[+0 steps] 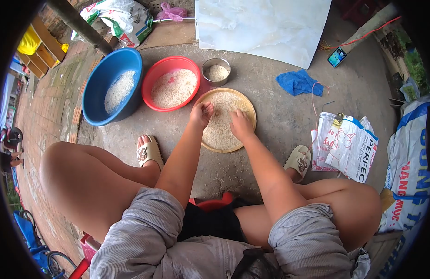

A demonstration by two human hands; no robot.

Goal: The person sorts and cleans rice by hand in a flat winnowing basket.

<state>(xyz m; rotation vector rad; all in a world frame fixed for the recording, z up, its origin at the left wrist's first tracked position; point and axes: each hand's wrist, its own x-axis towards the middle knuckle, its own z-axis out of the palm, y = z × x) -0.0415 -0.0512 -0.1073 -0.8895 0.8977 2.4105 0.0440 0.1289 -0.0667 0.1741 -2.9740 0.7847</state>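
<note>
A round tan woven tray [253, 122] holds a layer of pale grain and rests on the concrete in front of me. Over its left edge is my left hand [203, 113], palm turned up with the fingers curled; what it holds, if anything, is too small to name. My right hand [241, 123] is over the right part of the tray, its fingers bent down at the grain. A metal bowl [216, 82] with grain stands just behind the tray. To its left are a red basin [195, 74] and a larger blue basin [95, 95], both with grain inside.
A blue cloth [299, 83] and a phone [337, 57] are at the right, near printed sacks [347, 144]. A marbled panel [261, 30] stands behind the bowl. My sandalled feet flank the tray. Another person [11, 142] is at the far left.
</note>
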